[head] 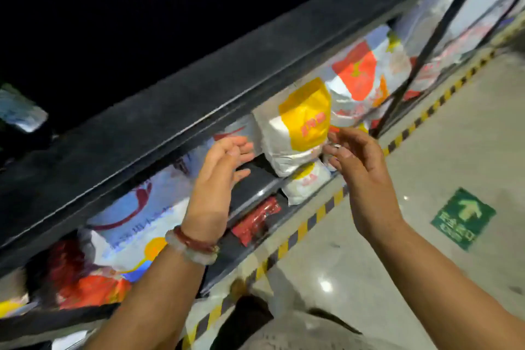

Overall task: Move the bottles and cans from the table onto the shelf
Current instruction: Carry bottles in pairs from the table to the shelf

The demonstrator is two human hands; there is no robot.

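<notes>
Honestly, I see no bottles or cans and no tabletop here, so I can't judge progress. My left hand (224, 162) and right hand (352, 156) hover released, holding nothing, before the black metal shelf (170, 111), which holds a white-and-yellow plastic bag (295, 133) and other soft packs.

At your four o'clock, a green floor sign (463, 219) bears an arrow; its lettering and the bag (301, 125) print are unreadable.
</notes>
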